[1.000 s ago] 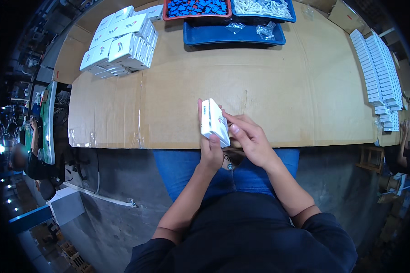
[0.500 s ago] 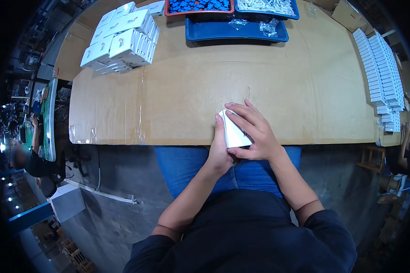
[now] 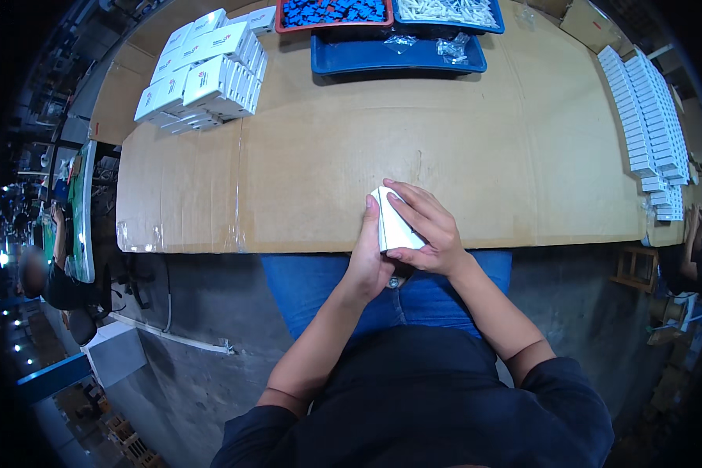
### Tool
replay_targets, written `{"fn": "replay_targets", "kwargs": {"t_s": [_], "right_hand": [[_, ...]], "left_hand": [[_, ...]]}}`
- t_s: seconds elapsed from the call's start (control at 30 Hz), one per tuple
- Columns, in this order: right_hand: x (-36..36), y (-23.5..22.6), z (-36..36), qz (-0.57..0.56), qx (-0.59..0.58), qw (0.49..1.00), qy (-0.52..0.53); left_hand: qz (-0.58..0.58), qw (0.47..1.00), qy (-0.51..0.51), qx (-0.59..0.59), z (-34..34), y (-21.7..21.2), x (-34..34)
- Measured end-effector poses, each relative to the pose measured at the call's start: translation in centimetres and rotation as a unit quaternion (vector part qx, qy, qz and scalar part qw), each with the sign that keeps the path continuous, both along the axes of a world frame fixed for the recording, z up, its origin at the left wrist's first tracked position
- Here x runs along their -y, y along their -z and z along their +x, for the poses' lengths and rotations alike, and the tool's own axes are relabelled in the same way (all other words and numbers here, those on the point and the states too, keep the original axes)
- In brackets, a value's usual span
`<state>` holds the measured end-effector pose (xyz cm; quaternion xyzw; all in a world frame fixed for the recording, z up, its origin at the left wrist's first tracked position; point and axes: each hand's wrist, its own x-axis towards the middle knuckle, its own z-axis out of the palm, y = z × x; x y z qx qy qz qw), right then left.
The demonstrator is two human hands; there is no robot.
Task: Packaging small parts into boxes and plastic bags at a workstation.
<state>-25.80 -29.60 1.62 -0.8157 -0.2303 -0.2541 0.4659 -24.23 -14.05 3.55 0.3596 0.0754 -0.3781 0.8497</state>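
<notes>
- The small white cardboard box point(image 3: 394, 226), held upright a second ago, now lies low at the near table point(image 3: 304, 171) edge.
- Left hand point(image 3: 366, 261) backs it; right hand point(image 3: 425, 230) fingers point(image 3: 405, 204) spread flat, pressing it down, as if closing it.

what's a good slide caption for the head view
Both hands, left hand and right hand, clasp a small white box at the cardboard-covered table edge.

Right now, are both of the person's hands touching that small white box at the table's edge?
Touching. The head view shows the left hand pressed against the white box, with the right hand fingers wrapped over it.
</notes>
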Motion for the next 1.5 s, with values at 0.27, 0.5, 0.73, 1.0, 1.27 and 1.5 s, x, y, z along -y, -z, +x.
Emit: {"fn": "replay_targets", "kwargs": {"t_s": [0.27, 0.5, 0.73, 1.0, 1.27, 1.5], "right_hand": [[-0.4, 0.5, 0.0, 0.065, -0.026, 0.998, 0.006], [-2.0, -0.4, -0.3, 0.387, -0.275, 0.88, 0.013], [-1.4, -1.1, -0.4, 0.15, -0.224, 0.962, -0.03], [-1.2, 0.9, -0.4, 0.016, -0.117, 0.993, 0.014], [-2.2, 1.8, -0.7, 0.0, -0.094, 0.994, 0.048], [-2.5, 2.1, -1.2, -0.016, -0.082, 0.994, 0.067]], "left_hand": [[0.018, 1.0, 0.013, 0.008, 0.2, 0.0, -0.2], [0.239, 0.869, -0.031, 0.432, -0.7, 2.6, 0.5], [0.124, 0.959, -0.112, 0.229, 1.2, 2.8, -1.0], [0.16, 0.97, -0.119, 0.138, 0.6, 3.1, -0.6], [0.225, 0.956, -0.119, 0.146, 0.0, 1.0, 0.5], [0.255, 0.943, -0.142, 0.157, -0.6, 1.2, 1.1]]}}
